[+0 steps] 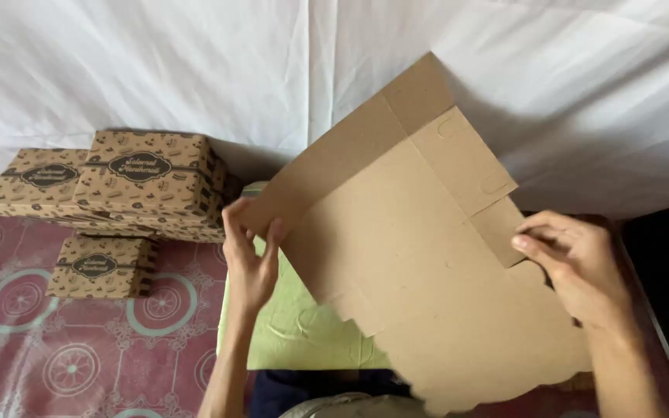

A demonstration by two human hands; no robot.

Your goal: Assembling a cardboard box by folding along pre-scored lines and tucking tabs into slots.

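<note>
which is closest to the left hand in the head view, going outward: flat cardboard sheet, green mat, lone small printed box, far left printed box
1. flat cardboard sheet, held by the left hand
2. green mat, just beneath and right of it
3. lone small printed box, to the left on the red floor cover
4. far left printed box, up left by the white sheet

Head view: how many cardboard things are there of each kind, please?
Folded printed boxes: 3 (one, one, one)
Flat unfolded box blank, held by left hand and right hand: 1
Total: 4

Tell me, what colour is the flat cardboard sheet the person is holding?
Plain brown, unprinted on the side shown; the cardboard sheet shows best in the head view.
</note>
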